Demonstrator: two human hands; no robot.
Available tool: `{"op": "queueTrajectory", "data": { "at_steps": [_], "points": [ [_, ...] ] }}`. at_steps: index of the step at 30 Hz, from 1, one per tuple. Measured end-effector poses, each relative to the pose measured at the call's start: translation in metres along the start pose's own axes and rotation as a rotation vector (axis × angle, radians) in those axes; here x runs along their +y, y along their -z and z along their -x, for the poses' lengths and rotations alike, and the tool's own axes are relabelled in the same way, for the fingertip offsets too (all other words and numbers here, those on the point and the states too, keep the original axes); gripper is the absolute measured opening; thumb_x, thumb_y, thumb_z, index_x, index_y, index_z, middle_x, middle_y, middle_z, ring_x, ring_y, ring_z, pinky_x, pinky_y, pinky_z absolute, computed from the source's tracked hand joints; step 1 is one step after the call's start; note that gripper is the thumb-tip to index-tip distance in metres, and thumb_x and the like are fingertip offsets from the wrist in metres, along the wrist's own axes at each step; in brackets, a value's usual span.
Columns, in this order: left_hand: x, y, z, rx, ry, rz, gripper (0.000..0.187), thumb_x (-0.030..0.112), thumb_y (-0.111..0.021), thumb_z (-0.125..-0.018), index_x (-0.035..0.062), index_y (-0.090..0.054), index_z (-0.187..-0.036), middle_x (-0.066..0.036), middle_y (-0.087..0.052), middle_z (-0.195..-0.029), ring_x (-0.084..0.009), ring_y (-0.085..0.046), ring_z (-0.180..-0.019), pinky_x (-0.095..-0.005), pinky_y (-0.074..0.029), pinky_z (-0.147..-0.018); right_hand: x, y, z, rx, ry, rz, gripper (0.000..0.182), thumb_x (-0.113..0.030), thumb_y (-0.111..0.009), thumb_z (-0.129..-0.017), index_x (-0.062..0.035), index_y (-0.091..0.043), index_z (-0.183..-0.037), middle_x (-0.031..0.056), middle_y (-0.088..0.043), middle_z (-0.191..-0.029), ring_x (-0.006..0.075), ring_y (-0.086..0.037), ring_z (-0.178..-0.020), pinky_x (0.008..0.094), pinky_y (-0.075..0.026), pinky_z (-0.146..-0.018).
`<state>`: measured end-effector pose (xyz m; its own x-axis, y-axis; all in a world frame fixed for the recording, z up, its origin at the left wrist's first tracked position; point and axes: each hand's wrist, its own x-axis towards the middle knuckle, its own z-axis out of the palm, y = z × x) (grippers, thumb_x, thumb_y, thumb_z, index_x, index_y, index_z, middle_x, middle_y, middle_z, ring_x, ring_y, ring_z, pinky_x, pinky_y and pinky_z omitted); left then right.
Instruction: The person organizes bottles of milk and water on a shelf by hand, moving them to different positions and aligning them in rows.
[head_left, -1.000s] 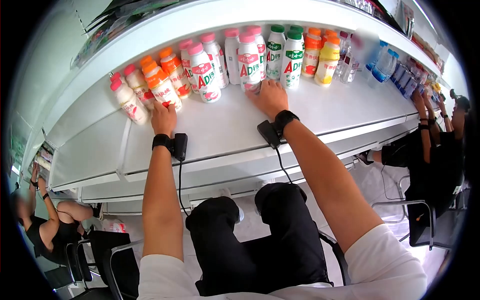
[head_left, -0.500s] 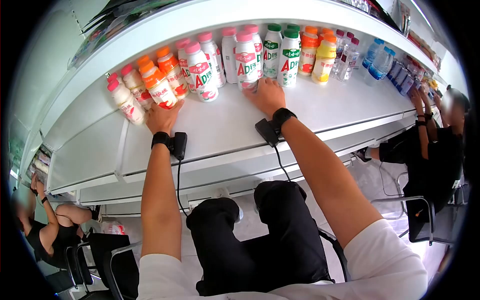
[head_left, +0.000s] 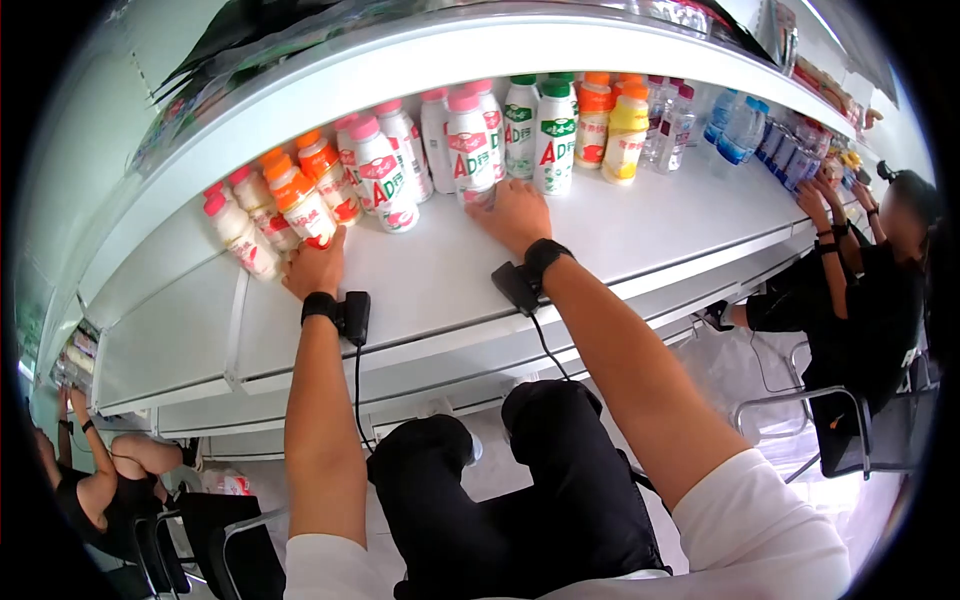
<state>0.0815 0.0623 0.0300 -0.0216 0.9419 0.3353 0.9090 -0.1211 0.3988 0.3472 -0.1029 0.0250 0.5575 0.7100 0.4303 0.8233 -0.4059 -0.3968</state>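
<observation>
My left hand [head_left: 315,268] is at the base of an orange-capped milk drink bottle [head_left: 300,203], its fingers curled against the lower part. My right hand [head_left: 513,217] closes around the bottom of a pink-capped white bottle [head_left: 468,145] with red and green lettering; its fingertips are partly hidden. Both bottles stand upright on the white shelf [head_left: 420,275]. Between my hands is another pink-capped bottle [head_left: 384,180], nearer the shelf's front than those behind it. Green-capped bottles [head_left: 555,145] stand just right of my right hand.
Pink-capped bottles [head_left: 240,236] fill the left end of the row. A yellow bottle [head_left: 625,140], clear bottles [head_left: 675,130] and blue-capped water bottles [head_left: 738,132] continue rightward. An upper shelf edge [head_left: 400,62] overhangs them. People sit at the right [head_left: 860,290] and left [head_left: 95,465].
My view has shifted, so the bottles and both hands sit lower in the picture. Each hand stays at the same bottle, and the row keeps its arrangement.
</observation>
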Motion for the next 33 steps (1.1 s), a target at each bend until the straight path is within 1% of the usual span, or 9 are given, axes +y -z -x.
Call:
{"op": "queueTrajectory", "data": {
  "at_steps": [8,13,16,17,20,23,30,32,33],
  "points": [
    [-0.005,-0.005,-0.005,-0.007,0.006,-0.015,0.085,0.077,-0.057,-0.079,0.0021,-0.066,-0.119,-0.018,-0.059,-0.130,-0.0400,-0.049,-0.124,-0.0527,-0.039,-0.102,-0.002,0.001,0.003,0.031,0.002,-0.037,0.057,-0.052,-0.069,-0.081,0.0020,-0.065,-0.100,0.0177,-0.065,-0.107,0.0348,-0.059,-0.107,0.0440,-0.047,-0.093],
    [-0.008,-0.020,-0.009,0.018,0.006,-0.060,0.117,0.071,-0.060,-0.081,-0.0104,-0.014,-0.151,-0.029,-0.041,-0.145,-0.0424,-0.043,-0.131,-0.0512,-0.035,-0.108,0.003,-0.006,-0.001,0.046,0.018,0.003,0.061,-0.056,-0.069,-0.080,0.0001,-0.066,-0.104,0.0136,-0.066,-0.104,0.0311,-0.060,-0.103,0.0419,-0.048,-0.089],
    [-0.024,-0.046,-0.011,0.252,-0.160,0.176,0.114,0.061,-0.069,-0.080,-0.0112,-0.016,-0.150,-0.035,-0.037,-0.144,-0.0450,-0.041,-0.130,-0.0501,-0.034,-0.109,0.002,-0.005,0.000,0.019,-0.002,0.038,0.062,-0.056,-0.069,-0.080,-0.0002,-0.066,-0.105,0.0132,-0.066,-0.107,0.0305,-0.059,-0.106,0.0412,-0.047,-0.092],
    [-0.021,-0.046,0.001,0.286,-0.172,0.189,0.110,0.048,-0.078,-0.077,-0.0106,-0.019,-0.149,-0.036,-0.040,-0.138,-0.0458,-0.041,-0.127,-0.0498,-0.035,-0.108,0.002,-0.005,-0.001,0.011,-0.020,0.025,0.061,-0.057,-0.069,-0.080,-0.0005,-0.067,-0.105,0.0129,-0.066,-0.107,0.0298,-0.059,-0.108,0.0410,-0.046,-0.093],
    [0.008,-0.024,0.035,0.338,-0.339,0.304,0.078,0.029,-0.080,-0.077,-0.0064,-0.040,-0.135,-0.028,-0.050,-0.124,-0.0433,-0.045,-0.120,-0.0511,-0.036,-0.104,0.004,-0.005,-0.001,0.022,0.001,-0.011,0.059,-0.055,-0.069,-0.080,-0.0007,-0.067,-0.103,0.0128,-0.066,-0.106,0.0299,-0.059,-0.107,0.0413,-0.046,-0.093],
    [0.041,-0.022,0.053,0.116,-0.552,0.441,0.063,0.028,-0.075,-0.083,-0.0039,-0.044,-0.128,-0.028,-0.052,-0.122,-0.0402,-0.051,-0.114,-0.0468,-0.040,-0.101,0.002,0.000,-0.001,0.007,-0.010,-0.069,0.058,-0.053,-0.069,-0.079,-0.0005,-0.067,-0.104,0.0142,-0.067,-0.105,0.0312,-0.059,-0.107,0.0418,-0.046,-0.094],
    [0.065,-0.044,0.044,0.021,-0.421,0.463,0.063,0.034,-0.072,-0.087,-0.0031,-0.041,-0.127,-0.027,-0.057,-0.117,-0.0391,-0.059,-0.108,-0.0455,-0.048,-0.091,0.012,-0.001,-0.006,0.039,-0.041,-0.361,0.048,-0.040,-0.069,-0.080,-0.0003,-0.057,-0.104,0.0207,-0.067,-0.103,0.0387,-0.063,-0.098,0.0464,-0.049,-0.089],
    [0.055,-0.049,0.035,-0.062,-0.397,0.534,0.060,0.035,-0.075,-0.086,-0.0012,-0.045,-0.122,-0.017,-0.070,-0.084,-0.0348,-0.068,-0.080,-0.0428,-0.052,-0.077,0.016,0.003,-0.004,0.151,-0.058,-0.457,0.038,-0.032,-0.069,-0.081,-0.0026,-0.055,-0.101,0.0219,-0.067,-0.097,0.0401,-0.065,-0.089,0.0477,-0.052,-0.080],
    [0.052,-0.049,0.034,-0.067,-0.399,0.552,0.058,0.035,-0.076,-0.085,-0.0010,-0.047,-0.120,-0.015,-0.070,-0.080,-0.0331,-0.068,-0.078,-0.0419,-0.052,-0.075,0.018,0.005,-0.005,0.195,-0.073,-0.490,0.037,-0.031,-0.069,-0.082,-0.0031,-0.055,-0.101,0.0217,-0.067,-0.096,0.0398,-0.065,-0.088,0.0473,-0.052,-0.078]
  ]
}}
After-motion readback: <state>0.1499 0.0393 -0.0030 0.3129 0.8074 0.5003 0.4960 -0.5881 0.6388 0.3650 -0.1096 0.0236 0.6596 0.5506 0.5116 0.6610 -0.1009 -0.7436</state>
